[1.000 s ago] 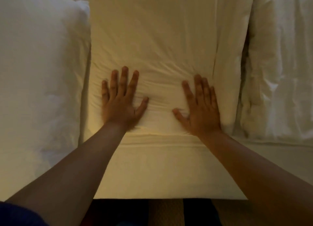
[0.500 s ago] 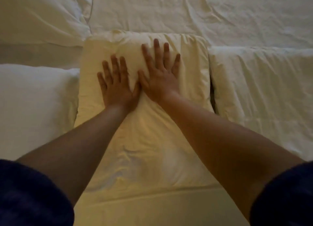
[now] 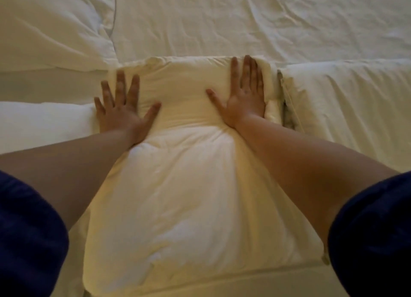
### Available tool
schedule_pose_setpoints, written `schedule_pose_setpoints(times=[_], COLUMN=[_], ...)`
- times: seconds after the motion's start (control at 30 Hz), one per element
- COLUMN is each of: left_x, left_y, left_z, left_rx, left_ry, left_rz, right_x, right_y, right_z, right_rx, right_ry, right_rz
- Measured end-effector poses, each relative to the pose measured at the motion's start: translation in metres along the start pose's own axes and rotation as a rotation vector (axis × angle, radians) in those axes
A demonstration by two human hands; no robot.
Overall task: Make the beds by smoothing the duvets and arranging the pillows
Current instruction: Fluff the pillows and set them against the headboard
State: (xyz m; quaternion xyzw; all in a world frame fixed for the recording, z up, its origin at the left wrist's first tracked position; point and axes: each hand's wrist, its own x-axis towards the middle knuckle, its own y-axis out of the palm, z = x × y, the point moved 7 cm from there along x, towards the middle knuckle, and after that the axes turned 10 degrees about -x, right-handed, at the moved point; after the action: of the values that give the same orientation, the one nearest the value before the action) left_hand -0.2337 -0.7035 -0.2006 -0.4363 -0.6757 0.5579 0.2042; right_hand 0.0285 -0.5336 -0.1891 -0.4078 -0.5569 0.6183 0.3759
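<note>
your left hand [image 3: 121,114] and right hand [image 3: 245,96] press flat, fingers straight, gripping nothing, on the pillow [image 3: 189,174]; another pillow [image 3: 42,123] touches your left hand's outer edge.

Single head cam, wide-angle, looking forward and steeply down over the bed [image 3: 222,18]. Close range: both forearms enter from the bottom corners, hands mid-frame on the centre pillow [image 3: 189,196]. No second view, so no overlap.

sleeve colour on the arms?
Dark navy blue, plain, on both the left sleeve and right sleeve; the head view shows it.
</note>
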Motion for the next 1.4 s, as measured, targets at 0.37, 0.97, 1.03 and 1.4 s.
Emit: schedule_pose_setpoints(times=[0.37, 0.97, 1.03, 1.4], left_x=[-0.029, -0.178, -0.182, -0.156], left_y=[-0.032, -0.177, -0.19, -0.22], left_z=[0.022, -0.105, -0.146, -0.447], left_rx=[-0.463, -0.947, -1.004, -1.103], left_ry=[-0.154, -0.489, -0.476, -0.151], left_rz=[-0.071, -0.1, -0.061, 0.095], right_x=[-0.001, -0.222, -0.22, -0.147], right_y=[0.001, -0.193, -0.229, -0.334], right_z=[-0.027, 0.055, 0.047, -0.18], right_rx=[-0.111, 0.684, 0.699, 1.277], right_ry=[0.125, -0.225, -0.25, -0.162], right_rz=[0.06, 0.106, 0.096, 0.313])
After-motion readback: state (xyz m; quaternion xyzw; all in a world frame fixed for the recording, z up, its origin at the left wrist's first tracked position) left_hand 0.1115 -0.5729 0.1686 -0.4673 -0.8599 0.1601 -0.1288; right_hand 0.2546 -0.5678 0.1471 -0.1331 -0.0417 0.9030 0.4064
